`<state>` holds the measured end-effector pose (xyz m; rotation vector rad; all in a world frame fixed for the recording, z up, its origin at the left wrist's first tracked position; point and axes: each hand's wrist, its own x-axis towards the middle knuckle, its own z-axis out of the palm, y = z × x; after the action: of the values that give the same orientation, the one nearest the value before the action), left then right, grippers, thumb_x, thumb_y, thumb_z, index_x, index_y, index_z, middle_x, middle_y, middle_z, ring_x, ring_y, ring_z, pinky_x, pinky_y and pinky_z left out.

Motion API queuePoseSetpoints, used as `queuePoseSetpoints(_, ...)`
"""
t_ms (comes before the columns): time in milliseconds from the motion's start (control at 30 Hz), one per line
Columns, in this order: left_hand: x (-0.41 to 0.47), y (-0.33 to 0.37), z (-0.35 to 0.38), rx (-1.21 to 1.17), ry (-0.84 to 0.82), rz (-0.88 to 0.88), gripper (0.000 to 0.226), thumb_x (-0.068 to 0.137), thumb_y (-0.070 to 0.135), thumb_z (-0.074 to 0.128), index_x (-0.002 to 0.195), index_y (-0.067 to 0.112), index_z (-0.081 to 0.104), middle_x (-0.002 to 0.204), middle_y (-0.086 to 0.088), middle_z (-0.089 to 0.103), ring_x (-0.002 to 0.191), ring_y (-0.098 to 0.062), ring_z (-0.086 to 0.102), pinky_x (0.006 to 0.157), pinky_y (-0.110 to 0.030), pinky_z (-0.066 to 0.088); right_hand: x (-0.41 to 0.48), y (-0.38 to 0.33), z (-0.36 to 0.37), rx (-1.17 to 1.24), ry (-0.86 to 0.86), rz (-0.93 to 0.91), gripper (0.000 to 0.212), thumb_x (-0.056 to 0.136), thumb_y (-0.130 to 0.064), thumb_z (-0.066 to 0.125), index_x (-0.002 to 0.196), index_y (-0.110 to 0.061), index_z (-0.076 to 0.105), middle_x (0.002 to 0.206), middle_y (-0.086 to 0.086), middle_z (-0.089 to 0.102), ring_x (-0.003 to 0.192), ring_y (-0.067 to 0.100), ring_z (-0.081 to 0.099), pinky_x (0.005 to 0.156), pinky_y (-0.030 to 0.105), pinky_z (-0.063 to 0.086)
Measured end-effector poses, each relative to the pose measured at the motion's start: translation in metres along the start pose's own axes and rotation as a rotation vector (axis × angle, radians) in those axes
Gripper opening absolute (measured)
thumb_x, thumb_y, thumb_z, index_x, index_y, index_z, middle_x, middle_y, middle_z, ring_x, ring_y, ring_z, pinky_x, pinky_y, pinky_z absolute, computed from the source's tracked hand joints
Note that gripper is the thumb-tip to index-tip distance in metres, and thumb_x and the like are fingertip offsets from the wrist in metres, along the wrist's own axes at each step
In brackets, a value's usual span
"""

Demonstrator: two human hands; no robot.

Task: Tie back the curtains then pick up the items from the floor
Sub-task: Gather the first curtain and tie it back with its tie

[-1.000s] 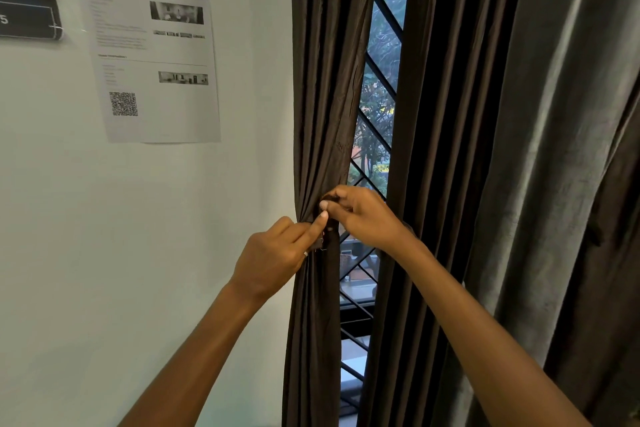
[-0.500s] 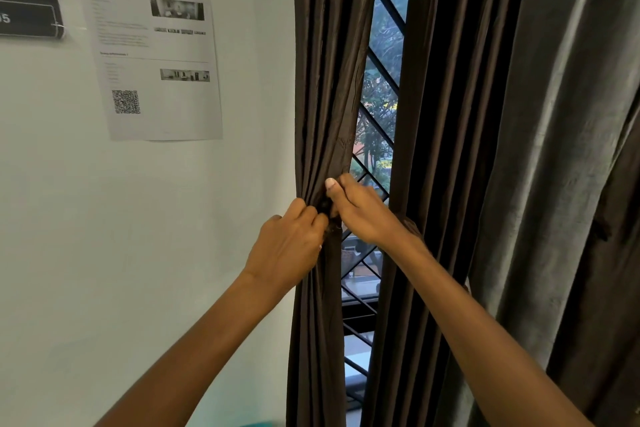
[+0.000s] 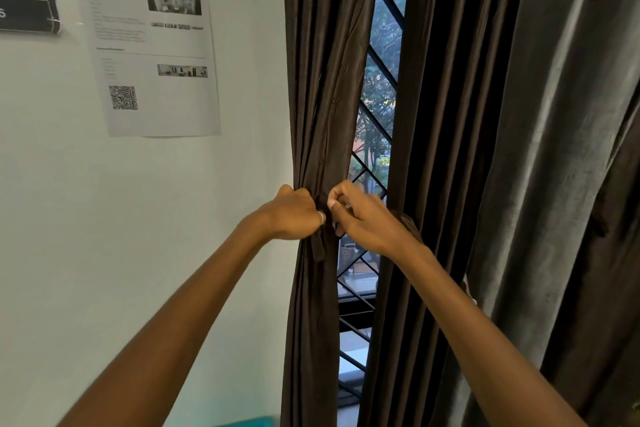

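One brown curtain (image 3: 322, 97), gathered left of the window grille (image 3: 382, 80), is gripped by the left hand (image 3: 291, 215), fingers curled; the right hand (image 3: 367, 220) pinches it alongside. Strap end (image 3: 318, 248) dangles beneath. Printed notice (image 3: 149, 48) hangs farther left.

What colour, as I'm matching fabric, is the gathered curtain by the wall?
The gathered fabric curtain is plain dark brown; head view.

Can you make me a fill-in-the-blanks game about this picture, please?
1. The left hand and the right hand both hold the gathered dark brown ____.
2. The silver ring is on the ____ hand.
3. The paper sheet with a QR code is stuck on the white ____.
Missing words: curtain, left, wall.
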<state>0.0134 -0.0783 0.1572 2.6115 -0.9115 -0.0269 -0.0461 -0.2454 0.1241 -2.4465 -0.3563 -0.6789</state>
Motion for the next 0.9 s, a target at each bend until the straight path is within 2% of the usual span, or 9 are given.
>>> queuePoseSetpoints(100, 0.005, 0.001, -0.005, -0.064, -0.025, -0.062, 0.021, 0.093, 0.020, 0.048, 0.078, 0.008, 0.057, 0.100, -0.011, 0.052, 0.114, -0.033, 0.047, 0.096, -0.044, 0.045, -0.012, 0.000, 0.003, 0.035, 0.007, -0.022, 0.015, 0.096, -0.030, 0.061, 0.103, -0.024, 0.050, 0.094, -0.004, 0.062, 0.079, 0.019, 0.066, 0.068, 0.043, 0.055)
queuePoseSetpoints(200, 0.007, 0.001, -0.007, -0.074, -0.027, -0.105, 0.027, 0.095, 0.022, 0.047, 0.104, 0.002, 0.063, 0.116, -0.015, 0.052, 0.115, -0.028, 0.044, 0.100, -0.044, 0.044, -0.026, -0.001, 0.012, -0.005, -0.023, -0.006, 0.030, 0.089, -0.052, 0.065, 0.099, -0.027, 0.053, 0.102, -0.008, 0.060, 0.092, 0.010, 0.062, 0.075, 0.027, 0.052)
queuePoseSetpoints(267, 0.008, 0.002, -0.007, -0.063, -0.027, -0.094, 0.029, 0.097, 0.024, 0.047, 0.109, 0.002, 0.063, 0.119, -0.015, 0.053, 0.112, -0.027, 0.046, 0.098, -0.043, 0.045, -0.034, -0.002, 0.021, -0.131, -0.043, 0.043, 0.048, 0.080, -0.077, 0.055, 0.095, -0.032, 0.053, 0.104, -0.012, 0.057, 0.095, 0.007, 0.058, 0.079, 0.031, 0.054)
queuePoseSetpoints(367, 0.005, 0.008, -0.003, 0.001, -0.012, -0.059, 0.030, 0.100, 0.021, 0.044, 0.104, -0.001, 0.064, 0.116, -0.017, 0.056, 0.107, -0.025, 0.046, 0.091, -0.038, 0.041, -0.040, -0.011, 0.031, -0.186, 0.047, 0.048, 0.062, 0.079, -0.086, 0.044, 0.082, -0.025, 0.058, 0.094, -0.010, 0.061, 0.083, 0.006, 0.059, 0.071, 0.033, 0.055)
queuePoseSetpoints(500, 0.003, 0.011, -0.001, 0.046, 0.023, -0.019, 0.024, 0.102, 0.018, 0.041, 0.088, 0.004, 0.056, 0.111, -0.021, 0.060, 0.095, -0.022, 0.046, 0.087, -0.034, 0.037, -0.038, -0.019, 0.039, -0.246, 0.128, 0.009, 0.054, 0.091, -0.070, 0.047, 0.075, -0.018, 0.057, 0.080, -0.006, 0.060, 0.068, 0.011, 0.057, 0.056, 0.029, 0.045)
queuePoseSetpoints(667, 0.001, 0.004, 0.002, 0.024, 0.051, -0.019, 0.029, 0.101, 0.021, 0.044, 0.088, 0.002, 0.061, 0.101, -0.015, 0.057, 0.103, -0.026, 0.051, 0.091, -0.038, 0.044, -0.034, -0.017, 0.034, -0.215, 0.079, -0.020, 0.032, 0.102, -0.034, 0.053, 0.074, -0.020, 0.048, 0.068, -0.014, 0.041, 0.062, 0.011, 0.043, 0.052, 0.018, 0.025)
queuePoseSetpoints(733, 0.000, 0.002, 0.005, 0.009, 0.074, 0.006, 0.033, 0.103, 0.025, 0.045, 0.093, 0.000, 0.064, 0.096, -0.011, 0.056, 0.101, -0.026, 0.051, 0.091, -0.038, 0.042, -0.033, -0.014, 0.032, -0.218, 0.050, -0.005, 0.029, 0.102, -0.032, 0.053, 0.076, -0.021, 0.049, 0.067, -0.014, 0.041, 0.062, 0.011, 0.043, 0.053, 0.022, 0.028)
queuePoseSetpoints(800, -0.002, -0.005, 0.010, -0.048, 0.107, 0.080, 0.036, 0.104, 0.031, 0.046, 0.082, 0.007, 0.059, 0.088, -0.003, 0.051, 0.094, -0.022, 0.050, 0.083, -0.034, 0.042, -0.032, -0.009, 0.029, -0.218, 0.037, 0.017, 0.028, 0.102, -0.031, 0.054, 0.076, -0.020, 0.052, 0.067, -0.013, 0.045, 0.059, 0.009, 0.045, 0.056, 0.026, 0.033)
queuePoseSetpoints(900, -0.012, -0.019, 0.031, -0.202, 0.225, 0.265, 0.030, 0.103, 0.031, 0.049, 0.087, 0.012, 0.065, 0.095, 0.003, 0.050, 0.091, -0.012, 0.052, 0.078, -0.018, 0.039, -0.033, -0.002, 0.022, -0.222, 0.042, 0.046, 0.027, 0.102, -0.029, 0.054, 0.077, -0.020, 0.054, 0.072, -0.008, 0.051, 0.060, 0.009, 0.047, 0.058, 0.033, 0.040)
